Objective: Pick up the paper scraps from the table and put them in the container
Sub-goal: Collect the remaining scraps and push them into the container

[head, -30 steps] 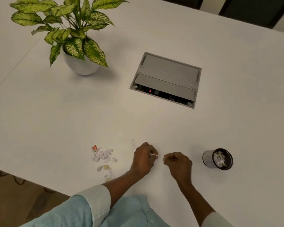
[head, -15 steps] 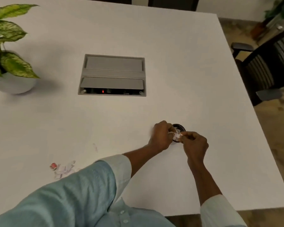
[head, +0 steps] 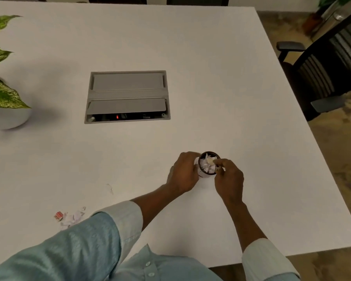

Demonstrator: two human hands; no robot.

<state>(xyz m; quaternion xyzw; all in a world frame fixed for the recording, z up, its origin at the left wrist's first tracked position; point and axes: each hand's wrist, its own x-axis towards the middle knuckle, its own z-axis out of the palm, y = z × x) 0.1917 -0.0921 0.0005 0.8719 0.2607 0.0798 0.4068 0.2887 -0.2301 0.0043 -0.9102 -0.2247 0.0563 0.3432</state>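
Over the container [head: 211, 153], seen from the head, your right hand [head: 229, 180] pinches a scrap [head: 210, 160] at the rim. Release it only above the mouth, which looks nearly full. Your left hand [head: 183, 172] curls against its side; gripping it or paper, I cannot tell. More scraps [head: 73, 217] wait well apart, leftward.

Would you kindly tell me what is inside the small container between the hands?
White paper scraps fill the container nearly to its rim. Its bottom is covered by them, and the right hand hides the rim's right side.
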